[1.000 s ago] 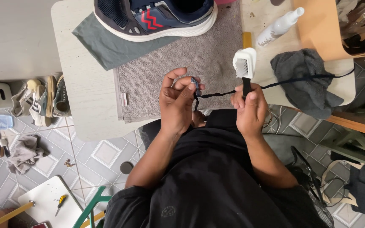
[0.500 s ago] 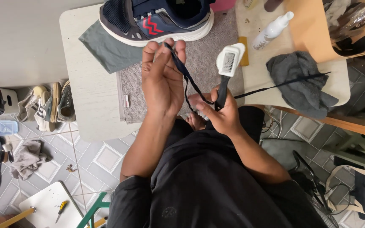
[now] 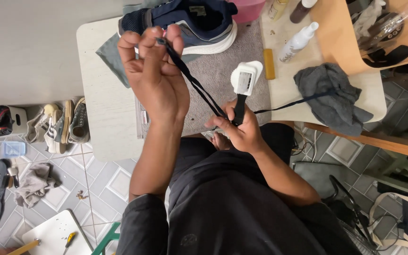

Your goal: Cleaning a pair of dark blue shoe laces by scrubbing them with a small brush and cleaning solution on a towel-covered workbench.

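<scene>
Head view: left hand (image 3: 154, 78) pinches lace (image 3: 199, 89) above table edge (image 3: 114, 153).

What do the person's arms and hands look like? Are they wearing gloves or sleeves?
No gloves: both the left hand and the right hand are bare, and no rings, watch or bracelets show. The forearms are bare too. The person wears a black short-sleeved shirt, so a black sleeve covers only the upper part of the left arm. The fingers are uncovered.
</scene>
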